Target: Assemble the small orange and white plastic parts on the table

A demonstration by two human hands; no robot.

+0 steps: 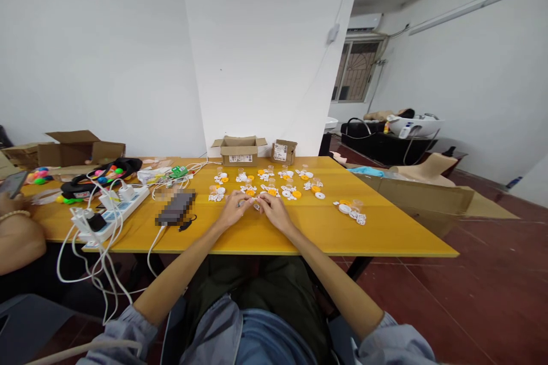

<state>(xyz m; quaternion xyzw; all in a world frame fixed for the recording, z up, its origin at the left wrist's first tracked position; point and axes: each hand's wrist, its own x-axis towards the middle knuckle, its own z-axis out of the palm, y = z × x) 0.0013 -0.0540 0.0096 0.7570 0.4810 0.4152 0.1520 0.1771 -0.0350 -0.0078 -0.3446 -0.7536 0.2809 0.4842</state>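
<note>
Above the yellow table [299, 234], my left hand [233, 209] and my right hand [276, 211] meet fingertip to fingertip. Both are closed in a pinch around a small white piece [256, 203], mostly covered by the fingers and too small to name. Just beyond them lie groups of white perforated discs with orange rings and clear cups, among them an orange ring [297, 195] and a white ring [286, 194]. A separate group with white perforated discs [357, 217] and an orange ring [345, 203] lies to the right of my right hand.
At the back stand an open cardboard box [240, 151] and a smaller box [283, 151]. Left of me are a dark device [176, 208] with a cable and a white power strip [115, 214] with tangled cords. Another person's arm [19, 234] rests at the far left.
</note>
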